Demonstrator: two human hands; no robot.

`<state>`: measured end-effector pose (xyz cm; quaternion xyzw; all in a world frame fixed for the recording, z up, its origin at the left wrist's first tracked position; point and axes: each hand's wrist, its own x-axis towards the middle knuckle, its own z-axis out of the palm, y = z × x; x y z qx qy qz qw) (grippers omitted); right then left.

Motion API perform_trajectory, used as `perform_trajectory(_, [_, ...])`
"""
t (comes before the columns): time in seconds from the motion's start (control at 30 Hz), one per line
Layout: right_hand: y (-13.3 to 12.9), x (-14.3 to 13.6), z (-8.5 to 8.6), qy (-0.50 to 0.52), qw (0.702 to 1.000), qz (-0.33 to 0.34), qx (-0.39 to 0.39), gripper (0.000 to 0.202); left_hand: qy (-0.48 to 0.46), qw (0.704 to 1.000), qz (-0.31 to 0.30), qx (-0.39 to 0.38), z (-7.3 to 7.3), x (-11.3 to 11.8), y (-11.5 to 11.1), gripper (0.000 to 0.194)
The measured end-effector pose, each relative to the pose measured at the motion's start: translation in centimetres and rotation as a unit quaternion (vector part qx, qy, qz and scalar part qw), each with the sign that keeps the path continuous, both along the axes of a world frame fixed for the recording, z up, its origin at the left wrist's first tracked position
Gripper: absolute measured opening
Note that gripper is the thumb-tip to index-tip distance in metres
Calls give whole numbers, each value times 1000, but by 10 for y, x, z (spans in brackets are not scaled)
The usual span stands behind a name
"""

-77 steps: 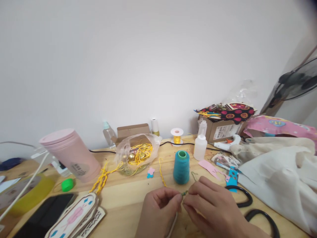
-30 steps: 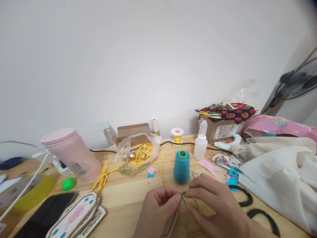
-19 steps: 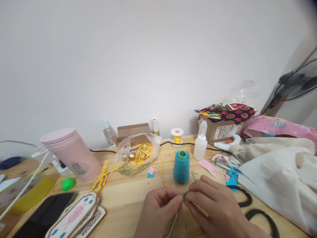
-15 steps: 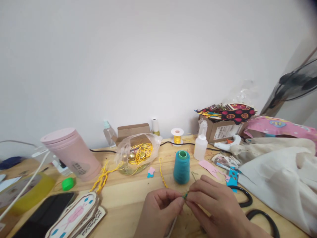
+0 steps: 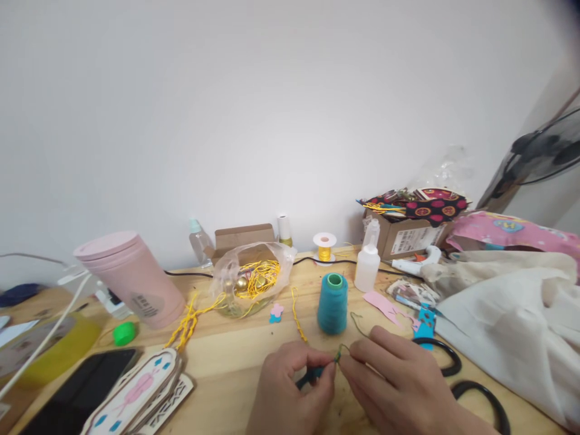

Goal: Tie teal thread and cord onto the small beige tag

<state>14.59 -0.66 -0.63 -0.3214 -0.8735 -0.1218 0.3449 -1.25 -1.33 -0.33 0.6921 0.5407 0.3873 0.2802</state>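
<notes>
In the lower middle of the head view my left hand (image 5: 290,386) is closed, its thumb and forefinger pinching a teal thread bundle (image 5: 310,377). Most of that bundle is hidden inside the hand. My right hand (image 5: 394,380) is closed too, its fingertips gripping a thin green thread (image 5: 339,350) at the bundle's end, where the two hands almost meet. A loose end of green thread lies on the wood above the right fingers. Just beyond the hands a cone of teal thread (image 5: 332,305) stands upright.
Black-handled scissors (image 5: 487,393) lie beside my right wrist, near white cloth (image 5: 507,320). Behind are a squeeze bottle (image 5: 367,269), a yellow thread spool (image 5: 324,249) and a plastic bag (image 5: 222,278) of yellow cord. Leftward stand a pink tumbler (image 5: 131,278), a phone (image 5: 81,393) and wooden tags (image 5: 136,399).
The teal bundle now shows between my left thumb and fingers, where it was hidden before. My right hand has shifted slightly, and a small loop of green thread sticks up between the fingertips.
</notes>
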Motion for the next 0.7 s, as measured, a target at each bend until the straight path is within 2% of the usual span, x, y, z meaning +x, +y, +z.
perform_trajectory(0.1, [-2,2,1,-10,999,9,32,23,57,997,-27,38,0,-4,0,13])
perform_trajectory(0.2, [-4,2,7,-16,999,22,37,29,85,995,-25,46,-2,-6,-1,13])
perform_trajectory(0.33, [-5,3,13,-42,998,38,-22,36,107,991,-39,72,0,-7,0,12])
perform_trajectory(0.5, [3,3,9,-12,996,64,-65,28,127,972,-93,176,3,-9,2,15])
perform_trajectory(0.6, [7,3,6,39,983,91,-153,21,142,958,-130,214,2,-9,4,16])
perform_trajectory(0.7, [9,4,3,97,939,86,-320,13,158,949,-136,237,0,-8,5,17])
